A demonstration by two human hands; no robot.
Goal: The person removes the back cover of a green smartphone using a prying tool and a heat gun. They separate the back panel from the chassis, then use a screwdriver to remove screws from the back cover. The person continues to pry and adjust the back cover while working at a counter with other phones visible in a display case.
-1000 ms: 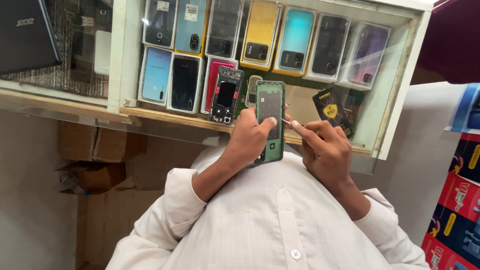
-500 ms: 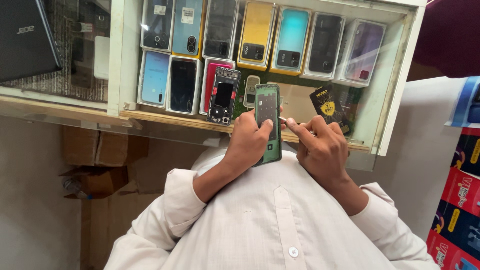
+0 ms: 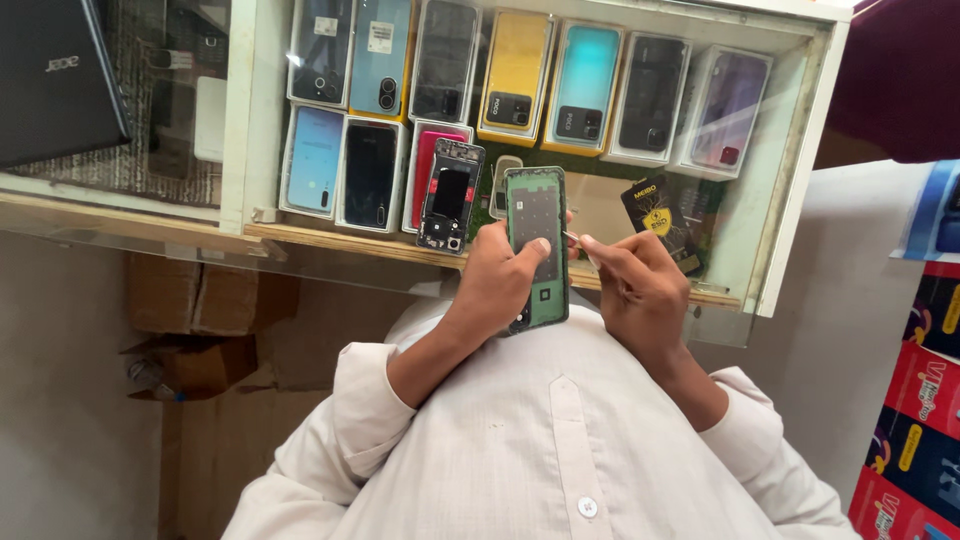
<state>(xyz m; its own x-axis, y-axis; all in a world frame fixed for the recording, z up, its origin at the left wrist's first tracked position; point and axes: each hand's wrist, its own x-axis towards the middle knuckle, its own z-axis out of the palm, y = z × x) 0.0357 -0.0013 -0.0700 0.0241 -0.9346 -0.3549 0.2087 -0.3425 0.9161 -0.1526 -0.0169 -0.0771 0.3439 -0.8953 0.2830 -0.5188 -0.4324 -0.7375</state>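
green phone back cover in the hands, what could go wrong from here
The left hand holds the green back cover in the air above the glass counter; if that grip loosens, it may drop onto the glass. The right hand presses a thin metal tool at the cover's edge; a slip could scratch it or jab the left thumb.

glass counter ahead, boxes right

phone back cover green | shirt off-white | box yellow | laptop blk
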